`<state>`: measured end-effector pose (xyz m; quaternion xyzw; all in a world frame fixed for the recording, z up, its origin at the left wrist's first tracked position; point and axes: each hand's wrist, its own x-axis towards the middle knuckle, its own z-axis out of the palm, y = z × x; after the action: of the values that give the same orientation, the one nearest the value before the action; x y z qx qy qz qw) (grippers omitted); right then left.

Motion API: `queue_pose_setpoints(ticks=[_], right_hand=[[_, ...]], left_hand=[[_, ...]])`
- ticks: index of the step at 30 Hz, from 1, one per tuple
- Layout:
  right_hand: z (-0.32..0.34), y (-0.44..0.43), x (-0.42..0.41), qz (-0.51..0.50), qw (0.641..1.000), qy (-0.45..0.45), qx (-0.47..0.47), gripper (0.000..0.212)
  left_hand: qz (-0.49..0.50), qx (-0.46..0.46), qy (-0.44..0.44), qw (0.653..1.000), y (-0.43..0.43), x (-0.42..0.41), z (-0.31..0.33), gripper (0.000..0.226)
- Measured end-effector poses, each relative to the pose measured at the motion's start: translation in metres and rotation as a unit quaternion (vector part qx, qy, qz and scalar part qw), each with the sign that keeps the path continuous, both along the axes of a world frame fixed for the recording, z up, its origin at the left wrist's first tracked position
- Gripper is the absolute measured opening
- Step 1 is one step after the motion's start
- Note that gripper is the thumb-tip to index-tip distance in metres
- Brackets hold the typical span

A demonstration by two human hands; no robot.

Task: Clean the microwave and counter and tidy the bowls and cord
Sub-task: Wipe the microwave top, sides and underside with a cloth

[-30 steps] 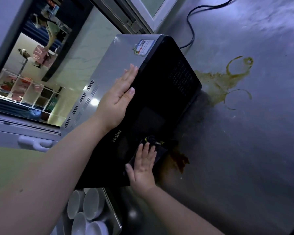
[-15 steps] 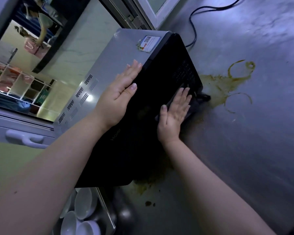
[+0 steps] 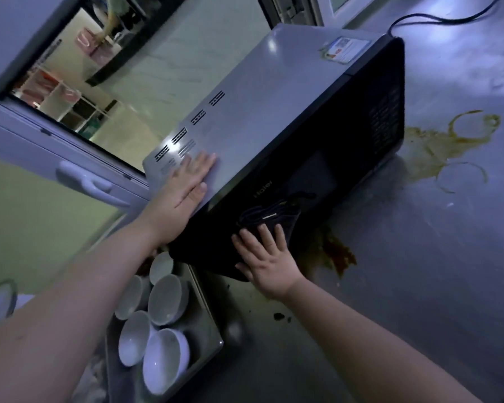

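The microwave was silver on top, with rows of black vent slits, and glossy black in front. The cloth was black, the bowls white, the cord black. Yellow-brown smears and ring marks stained the grey counter.

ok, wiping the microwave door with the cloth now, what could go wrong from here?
1. The cloth under the right hand sits low on the microwave door, close to the brown spill at its base; a lower stroke could smear it onto the door.
2. Both hands push flat on the microwave, left hand on top; it might slide toward the bowls in the tray by its corner.
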<state>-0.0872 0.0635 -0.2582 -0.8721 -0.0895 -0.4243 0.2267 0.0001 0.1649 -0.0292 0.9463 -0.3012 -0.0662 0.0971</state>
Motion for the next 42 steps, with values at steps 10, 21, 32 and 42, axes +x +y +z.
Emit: queue_pose_setpoints(ticks=[10,21,32,42], right_hand=[[0.074,-0.138,0.062,0.131,0.892,-0.18,-0.394,0.058],[0.065,-0.109,0.029,0.269,0.659,-0.021,-0.702,0.065],[0.119,-0.149,0.058,0.262,0.622,-0.116,-0.729,0.071],[0.162,-0.151,0.082,0.38,0.579,-0.191,-0.696,0.066]], left_hand=[[-0.004,-0.02,-0.024,1.0,0.009,0.012,-0.012,0.052],[0.045,-0.042,-0.043,0.997,0.003,-0.004,-0.01,0.052],[0.312,-0.159,-0.233,0.907,-0.012,-0.046,-0.007,0.04],[0.56,-0.396,-0.201,0.7,-0.151,-0.167,-0.098,0.053]])
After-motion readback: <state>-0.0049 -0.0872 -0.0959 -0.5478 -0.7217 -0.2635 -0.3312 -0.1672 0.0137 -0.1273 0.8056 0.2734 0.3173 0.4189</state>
